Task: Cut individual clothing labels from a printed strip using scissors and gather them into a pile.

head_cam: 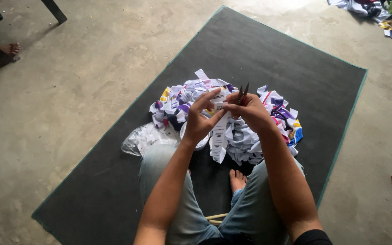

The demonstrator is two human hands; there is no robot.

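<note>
The grey concrete floor (69, 113) is all around. On it lies a big dark rubber mat with a green edge (273, 59). The person sits on the mat in light blue jeans (178, 213), with one bare foot (237, 179) tucked between the knees.

In front of the knees is a heap of white cloth labels with purple, yellow and red bits (250, 136). A clear plastic bag (144, 138) lies at the left side of the heap, touching it.

The left hand (199, 119) is closed on a long white strip of labels (218, 136), pinching it near the top so the rest hangs down over the heap. The right hand (250, 111) is wrapped around small dark thread snips (242, 94), and the points stick up just beside the strip.

It looks like the cutting step: one label is being snipped off the strip. I think the blades must meet the strip at the gap between two labels, while the left hand holds it tight.
</note>
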